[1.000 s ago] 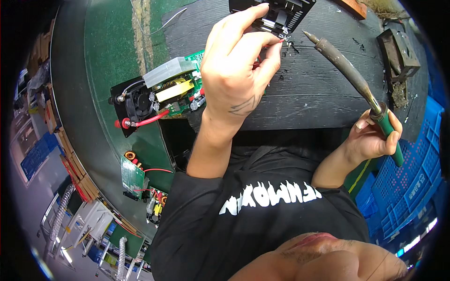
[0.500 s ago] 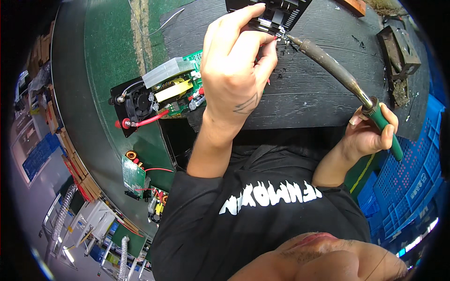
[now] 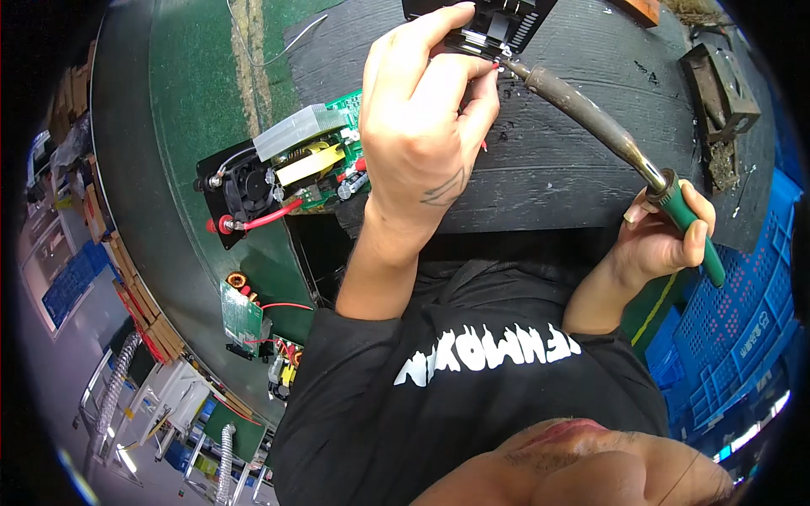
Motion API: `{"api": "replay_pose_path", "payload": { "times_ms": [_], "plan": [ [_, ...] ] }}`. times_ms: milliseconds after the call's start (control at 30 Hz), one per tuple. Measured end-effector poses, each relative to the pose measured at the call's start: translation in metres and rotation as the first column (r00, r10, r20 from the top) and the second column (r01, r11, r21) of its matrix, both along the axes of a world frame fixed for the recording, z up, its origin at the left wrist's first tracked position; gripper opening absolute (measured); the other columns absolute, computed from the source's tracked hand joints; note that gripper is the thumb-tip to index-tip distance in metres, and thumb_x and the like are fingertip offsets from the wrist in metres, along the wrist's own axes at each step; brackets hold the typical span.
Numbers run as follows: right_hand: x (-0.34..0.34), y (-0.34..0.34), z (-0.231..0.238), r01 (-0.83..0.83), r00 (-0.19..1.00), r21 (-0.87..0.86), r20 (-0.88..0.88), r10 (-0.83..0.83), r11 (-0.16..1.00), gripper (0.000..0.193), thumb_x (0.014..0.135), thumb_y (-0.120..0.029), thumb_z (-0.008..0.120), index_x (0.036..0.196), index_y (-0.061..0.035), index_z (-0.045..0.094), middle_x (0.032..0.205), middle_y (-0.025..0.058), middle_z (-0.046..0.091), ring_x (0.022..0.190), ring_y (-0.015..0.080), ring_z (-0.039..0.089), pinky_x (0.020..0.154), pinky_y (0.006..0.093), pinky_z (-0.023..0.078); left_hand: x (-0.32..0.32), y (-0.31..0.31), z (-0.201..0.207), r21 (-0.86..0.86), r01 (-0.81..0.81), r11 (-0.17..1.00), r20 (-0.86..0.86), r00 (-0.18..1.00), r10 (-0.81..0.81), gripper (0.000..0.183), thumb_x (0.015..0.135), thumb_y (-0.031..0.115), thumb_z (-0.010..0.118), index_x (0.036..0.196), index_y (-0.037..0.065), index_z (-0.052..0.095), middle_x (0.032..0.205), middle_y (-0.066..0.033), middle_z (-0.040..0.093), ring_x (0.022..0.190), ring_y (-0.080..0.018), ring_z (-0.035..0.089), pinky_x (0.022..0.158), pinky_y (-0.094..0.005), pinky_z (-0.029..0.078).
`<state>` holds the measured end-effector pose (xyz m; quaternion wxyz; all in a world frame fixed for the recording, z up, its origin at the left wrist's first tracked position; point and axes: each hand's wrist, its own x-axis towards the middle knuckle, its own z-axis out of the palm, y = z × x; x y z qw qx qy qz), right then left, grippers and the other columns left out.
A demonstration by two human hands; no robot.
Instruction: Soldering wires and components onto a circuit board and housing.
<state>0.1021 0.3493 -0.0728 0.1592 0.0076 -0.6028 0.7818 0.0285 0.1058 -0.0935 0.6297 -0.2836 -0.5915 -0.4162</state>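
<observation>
My right hand (image 3: 662, 236) is closed round the green handle of a soldering iron (image 3: 595, 118). The iron slants up and left, and its tip meets the lower edge of a black slotted panel (image 3: 527, 21), where bits of shiny solder show. Opposite the tip, my left hand (image 3: 426, 110) is closed at that same edge. Its thumb and finger pinch a thin red wire (image 3: 496, 66), mostly hidden by the fingers. The left index finger lies along the panel, whose top is cut off by the picture's rim.
Left of my left hand lies a green circuit board (image 3: 308, 156) with a fan and red cable. A dark board (image 3: 574, 185) covers the bench. At right stand a metal iron stand (image 3: 721, 93) and a blue crate (image 3: 726, 329). Another circuit board (image 3: 240, 312) sits lower left.
The soldering iron has shifted slightly up and left, its tip still at the panel's edge. Both hands keep their grips.
</observation>
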Motion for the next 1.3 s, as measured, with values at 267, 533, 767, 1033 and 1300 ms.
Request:
{"api": "replay_pose_path", "payload": {
  "times_ms": [267,533,767,1033,1300],
  "plan": [
    [-0.0004,0.0015,-0.002,-0.025,1.0,-0.005,-0.011,0.025,1.0,0.045,0.088,-0.041,0.048,0.105,-0.0009,0.061,0.073,0.0209,0.062,0.044,0.0187,0.051,0.038,0.0244,0.041,0.003,-0.0013,0.0024,-0.037,-0.029,0.999,0.038,0.999,0.03,0.019,0.064,-0.007,0.072,0.081,-0.001,0.065,0.106,-0.018,0.064,0.084,-0.0259,0.062,0.07,-0.0302,0.052],
    [-0.0011,0.0008,-0.0021,-0.04,0.999,-0.025,-0.019,0.04,0.999,0.046,0.088,-0.041,0.048,0.105,-0.0008,0.061,0.072,0.0207,0.062,0.045,0.0189,0.052,0.038,0.0248,0.042,0.0025,-0.0012,0.0007,-0.006,0.021,1.0,0.037,0.999,-0.021,0.018,0.065,-0.006,0.073,0.081,-0.002,0.065,0.106,-0.0188,0.064,0.088,-0.0278,0.063,0.073,-0.0312,0.052],
    [-0.0019,0.001,-0.002,-0.076,0.996,-0.028,-0.042,0.074,0.997,0.046,0.088,-0.041,0.048,0.105,-0.0006,0.061,0.073,0.021,0.061,0.044,0.019,0.052,0.038,0.0249,0.042,0.0007,-0.0002,0.0005,-0.013,0.01,1.0,0.027,1.0,-0.009,0.018,0.066,-0.006,0.072,0.081,-0.002,0.065,0.106,-0.019,0.064,0.087,-0.0275,0.063,0.073,-0.0311,0.053],
    [-0.0018,0.0014,-0.003,-0.074,0.997,-0.024,-0.039,0.073,0.997,0.046,0.088,-0.041,0.046,0.105,-0.0002,0.06,0.075,0.0215,0.062,0.043,0.0181,0.05,0.038,0.0247,0.042,-0.001,0.0013,-0.0019,0.017,0.027,0.999,-0.012,1.0,-0.027,0.02,0.065,-0.007,0.072,0.083,-0.001,0.066,0.105,-0.0188,0.064,0.084,-0.027,0.063,0.071,-0.0308,0.053],
    [-0.001,0.0019,-0.0035,-0.045,0.998,-0.014,-0.041,0.044,0.999,0.046,0.088,-0.04,0.046,0.105,0.0003,0.06,0.075,0.0211,0.062,0.043,0.0181,0.05,0.038,0.0248,0.041,-0.0025,0.0015,-0.0027,0.016,0.018,1.0,-0.028,0.999,-0.018,0.021,0.065,-0.008,0.072,0.084,-0.001,0.066,0.105,-0.0188,0.064,0.084,-0.027,0.063,0.07,-0.0307,0.052]
  ]
}}
